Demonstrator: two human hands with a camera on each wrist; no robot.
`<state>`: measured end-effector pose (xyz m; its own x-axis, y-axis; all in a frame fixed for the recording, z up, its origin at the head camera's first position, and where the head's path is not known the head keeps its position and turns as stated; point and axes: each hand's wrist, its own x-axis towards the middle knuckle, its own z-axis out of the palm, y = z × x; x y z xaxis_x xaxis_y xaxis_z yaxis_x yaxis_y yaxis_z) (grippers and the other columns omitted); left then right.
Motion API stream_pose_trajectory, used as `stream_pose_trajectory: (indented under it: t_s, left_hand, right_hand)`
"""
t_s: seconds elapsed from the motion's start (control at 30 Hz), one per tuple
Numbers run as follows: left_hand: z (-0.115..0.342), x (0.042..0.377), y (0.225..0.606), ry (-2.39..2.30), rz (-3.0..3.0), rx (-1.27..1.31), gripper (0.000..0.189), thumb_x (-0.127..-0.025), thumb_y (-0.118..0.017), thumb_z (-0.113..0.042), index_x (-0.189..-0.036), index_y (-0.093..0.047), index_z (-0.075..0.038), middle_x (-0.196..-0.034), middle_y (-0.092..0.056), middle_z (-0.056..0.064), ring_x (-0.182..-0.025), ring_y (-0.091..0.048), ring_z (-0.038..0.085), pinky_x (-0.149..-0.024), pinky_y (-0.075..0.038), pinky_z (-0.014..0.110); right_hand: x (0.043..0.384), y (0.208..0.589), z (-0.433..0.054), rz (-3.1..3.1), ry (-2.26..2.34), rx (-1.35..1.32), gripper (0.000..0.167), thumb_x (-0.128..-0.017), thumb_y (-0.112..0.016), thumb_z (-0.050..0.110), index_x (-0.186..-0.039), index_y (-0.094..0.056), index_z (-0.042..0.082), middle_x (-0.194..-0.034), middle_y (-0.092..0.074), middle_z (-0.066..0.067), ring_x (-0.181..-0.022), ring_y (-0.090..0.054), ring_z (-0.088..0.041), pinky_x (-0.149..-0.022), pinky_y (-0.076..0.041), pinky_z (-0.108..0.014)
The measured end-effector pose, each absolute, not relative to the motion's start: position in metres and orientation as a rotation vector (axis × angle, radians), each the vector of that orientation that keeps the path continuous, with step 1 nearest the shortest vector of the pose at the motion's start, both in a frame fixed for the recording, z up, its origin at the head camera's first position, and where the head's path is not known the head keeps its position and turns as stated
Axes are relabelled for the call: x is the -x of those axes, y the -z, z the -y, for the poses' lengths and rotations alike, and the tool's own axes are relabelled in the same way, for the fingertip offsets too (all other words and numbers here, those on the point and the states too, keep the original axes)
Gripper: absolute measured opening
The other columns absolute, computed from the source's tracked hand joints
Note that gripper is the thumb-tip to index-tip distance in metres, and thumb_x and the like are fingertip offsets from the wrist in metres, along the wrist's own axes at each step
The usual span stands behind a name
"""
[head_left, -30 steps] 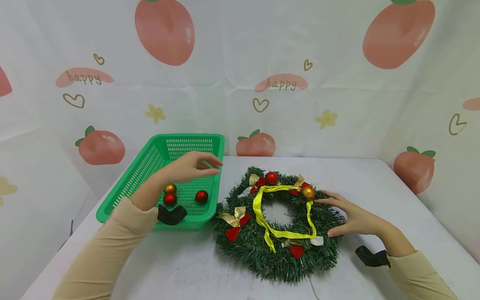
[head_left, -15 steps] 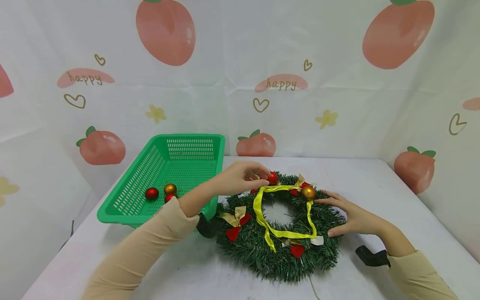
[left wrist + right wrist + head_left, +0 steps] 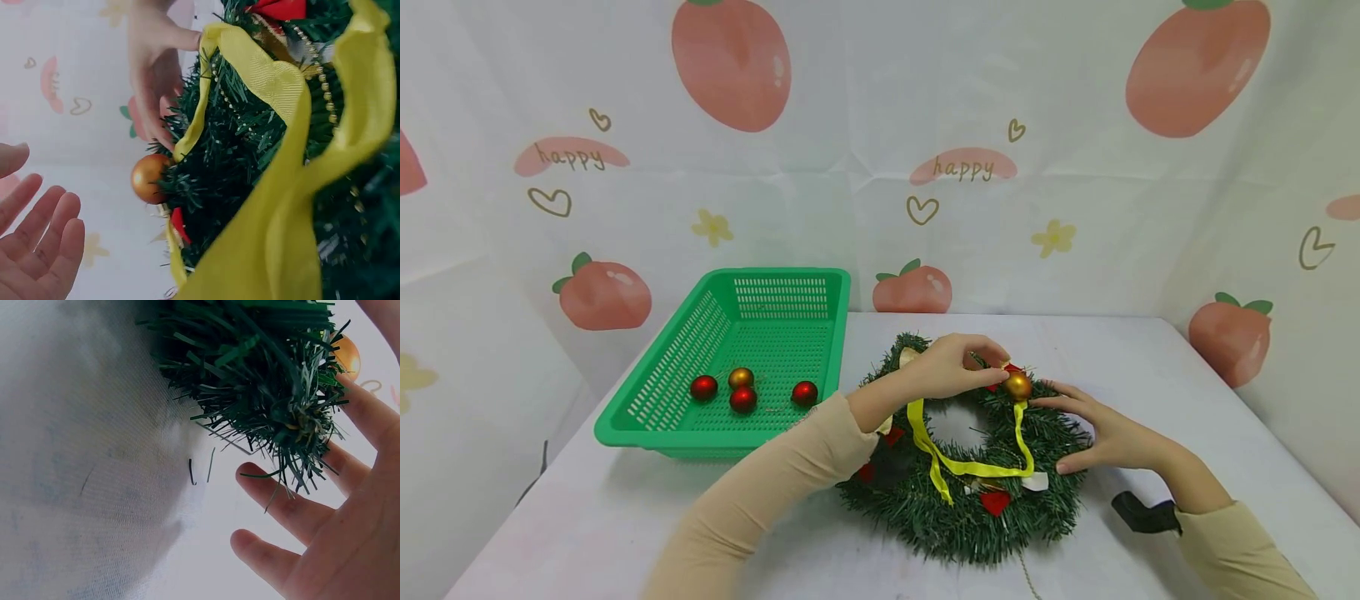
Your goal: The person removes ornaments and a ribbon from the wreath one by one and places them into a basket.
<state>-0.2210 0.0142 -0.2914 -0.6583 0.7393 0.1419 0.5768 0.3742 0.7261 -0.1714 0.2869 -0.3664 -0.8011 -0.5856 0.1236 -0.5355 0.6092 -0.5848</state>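
Note:
A green tinsel wreath (image 3: 955, 529) lies on the table, trimmed with red and gold bows and a loose yellow ribbon (image 3: 275, 244). On its upper right sits a gold bauble (image 3: 1017, 386). My left hand (image 3: 958, 368) reaches over the wreath, close to that bauble. In the left wrist view the left hand (image 3: 39, 247) has relaxed fingers, apart from the bauble, and holds nothing. My right hand (image 3: 1105, 435) rests at the wreath's right edge. Its spread fingers (image 3: 281, 503) touch the tinsel in the right wrist view. The left forearm hides part of the wreath.
Left of the wreath stands a green plastic basket (image 3: 842, 333) with red baubles (image 3: 743, 400) and a gold bauble (image 3: 741, 379) on its bottom. A white cloth printed with fruit (image 3: 912, 289) hangs behind the white table (image 3: 1097, 350).
My left hand has moved right from above the basket, past the red bauble on the wreath, to the gold bauble. The right hand and wreath have hardly moved.

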Motion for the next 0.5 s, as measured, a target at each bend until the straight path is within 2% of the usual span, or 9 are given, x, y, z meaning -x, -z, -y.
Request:
stream_pose_trajectory:
  t_s: [0.17,0.23,0.33,0.5]
  left_hand:
    - [-0.028,0.228,0.298,-1.173,-2.442,-1.109,0.032,-0.092,-0.06,-0.019,-0.121,-0.06,-0.008,-0.116,-0.064,0.011,-0.101,-0.065,0.024,-0.079,-0.052,0.018]
    - [-0.034,0.231,0.302,-1.174,-2.458,-1.091,0.032,-0.091,-0.06,-0.019,-0.121,-0.06,-0.008,-0.116,-0.064,0.01,-0.101,-0.065,0.024,-0.079,-0.052,0.018]
    - [-0.044,0.234,0.307,-1.149,-2.495,-1.066,0.032,-0.091,-0.061,-0.021,-0.121,-0.061,-0.009,-0.115,-0.065,0.009,-0.103,-0.064,0.022,-0.079,-0.051,0.018]
    - [-0.057,0.237,0.313,-1.065,-2.551,-1.023,0.034,-0.09,-0.062,-0.024,-0.121,-0.061,-0.01,-0.116,-0.066,0.007,-0.107,-0.061,0.019,-0.085,-0.05,0.02]
  right_hand:
    - [0.172,0.367,-0.289,-2.757,0.958,0.936,0.073,-0.072,-0.08,0.027,-0.135,-0.047,0.015,-0.146,-0.024,-0.029,-0.13,-0.03,-0.025,-0.086,-0.036,-0.07]
    - [0.172,0.367,-0.289,-2.756,0.949,0.942,0.073,-0.072,-0.08,0.027,-0.136,-0.046,0.015,-0.146,-0.024,-0.03,-0.13,-0.03,-0.027,-0.086,-0.036,-0.07]
    - [0.172,0.367,-0.289,-2.755,0.951,0.93,0.073,-0.072,-0.08,0.027,-0.136,-0.046,0.016,-0.146,-0.024,-0.03,-0.126,-0.03,-0.04,-0.086,-0.036,-0.071]
    - [0.172,0.367,-0.289,-2.749,0.953,0.909,0.073,-0.073,-0.079,0.027,-0.136,-0.046,0.017,-0.147,-0.023,-0.03,-0.13,-0.028,-0.029,-0.087,-0.034,-0.072]
